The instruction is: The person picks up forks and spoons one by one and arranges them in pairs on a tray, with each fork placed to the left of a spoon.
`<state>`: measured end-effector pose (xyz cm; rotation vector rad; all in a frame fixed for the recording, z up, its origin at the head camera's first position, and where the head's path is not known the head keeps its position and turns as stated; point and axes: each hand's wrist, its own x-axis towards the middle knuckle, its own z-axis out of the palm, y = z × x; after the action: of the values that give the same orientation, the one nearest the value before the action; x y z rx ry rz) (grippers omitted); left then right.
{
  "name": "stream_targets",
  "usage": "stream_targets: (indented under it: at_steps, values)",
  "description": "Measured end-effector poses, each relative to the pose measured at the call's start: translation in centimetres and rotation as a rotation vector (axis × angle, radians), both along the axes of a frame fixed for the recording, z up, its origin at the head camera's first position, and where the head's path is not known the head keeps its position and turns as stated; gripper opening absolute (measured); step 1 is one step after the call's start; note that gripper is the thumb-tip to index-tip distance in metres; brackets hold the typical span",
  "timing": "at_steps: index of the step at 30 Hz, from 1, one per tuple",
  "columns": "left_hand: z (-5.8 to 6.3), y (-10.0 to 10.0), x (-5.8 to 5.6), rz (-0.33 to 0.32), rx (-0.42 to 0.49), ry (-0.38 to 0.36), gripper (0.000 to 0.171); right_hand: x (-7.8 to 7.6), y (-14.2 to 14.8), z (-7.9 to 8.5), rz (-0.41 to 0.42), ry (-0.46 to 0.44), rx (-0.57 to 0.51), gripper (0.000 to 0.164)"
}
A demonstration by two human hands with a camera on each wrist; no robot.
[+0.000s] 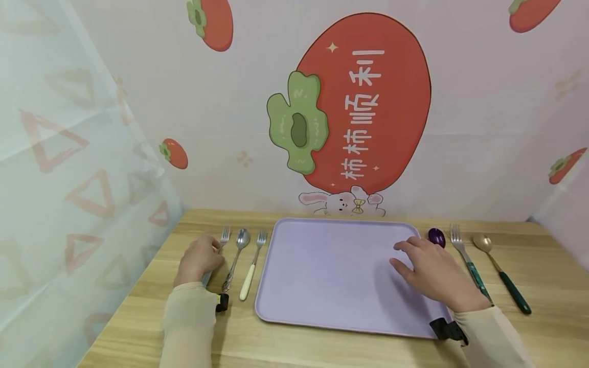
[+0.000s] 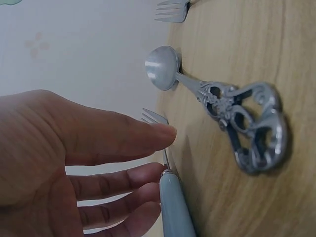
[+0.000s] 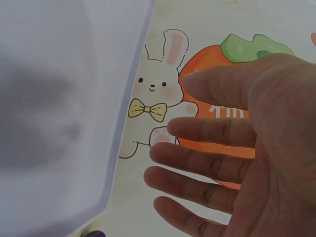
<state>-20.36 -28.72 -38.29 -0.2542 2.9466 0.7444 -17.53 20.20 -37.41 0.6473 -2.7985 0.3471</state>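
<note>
At the left side of the table, my left hand point(image 1: 199, 259) is at a fork with a pale blue handle point(image 2: 176, 205). Its thumb passes over the fork's neck in the left wrist view, and the other fingertips are right at the handle's top, loosely bent with a gap to the thumb. Beside it lie a silver spoon with an ornate openwork handle point(image 2: 217, 101) and a fork with a cream handle point(image 1: 248, 281). My right hand point(image 1: 432, 273) hovers over the right part of a lilac tray point(image 1: 340, 276), fingers spread and holding nothing.
Right of the tray lie a purple spoon point(image 1: 436, 236), partly hidden by the right hand, a fork with a green handle point(image 1: 475, 273) and a gold spoon with a dark green handle point(image 1: 513, 291). A printed cloth point(image 1: 239, 128) hangs behind the wooden table point(image 1: 313, 345).
</note>
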Motion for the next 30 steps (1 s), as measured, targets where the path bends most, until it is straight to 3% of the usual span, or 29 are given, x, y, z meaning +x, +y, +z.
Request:
stream_targets:
  at_steps: [10,23,30]
  values:
    - [0.11,-0.04,0.14,0.046,-0.012,-0.027,0.043,-0.07,-0.11,0.06,-0.009,-0.026,0.006,0.032]
    - [-0.07,-0.14,0.29,0.086,0.01,-0.081,0.009,0.22,-0.13,-0.04,-0.014,-0.032,0.007,0.032]
    - [-0.14,-0.27,0.25,0.095,0.02,-0.075,0.013,0.12,-0.16,-0.18,-0.005,-0.031,0.004,0.033]
